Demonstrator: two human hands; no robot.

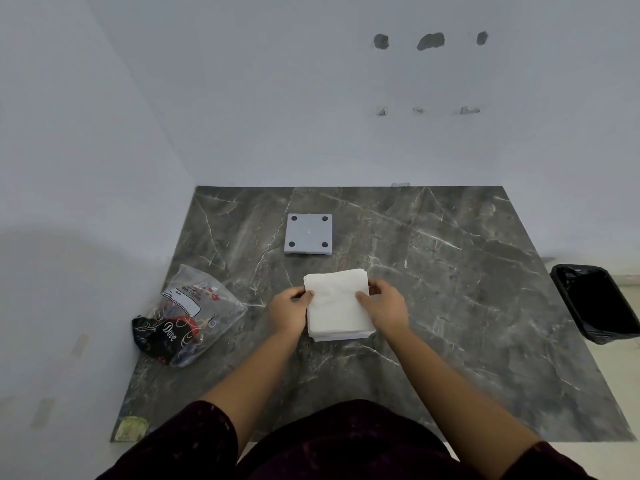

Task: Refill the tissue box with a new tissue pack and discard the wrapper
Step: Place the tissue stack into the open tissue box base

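Refill in progress, seen from the head camera. The tissue stack (336, 304) — white, folded, already out of its packaging — lies flat on the marble table (467, 271) and serves here as the landmark; the emptied wrapper (187, 315), clear plastic with dark printing, rests crumpled well to the left of the stack and apart from it, so unwrapping appears done but discarding is not. Beyond the stack, toward the wall, sits the tissue box (308, 233), a grey square piece with four dark dots on its upward face — judged to be the box or its base turned bottom-up, though which cannot be told; no tissue is in it. Far to the right of the stack, off the table edge, stands the bin (599, 303), lined in black.

Grip: the left hand (289, 308) holds the stack's left edge, thumb on top and fingers curled at the side; the right hand (384, 303) does the same at the right edge, thumb (363, 296) pressed on the top sheet; both hands are thus pinched onto the stack from opposite sides, near its far half, with the stack resting on the table between them.

Remaining, as judged: loading the stack into the box, closing it, carrying the wrapper to the bin.
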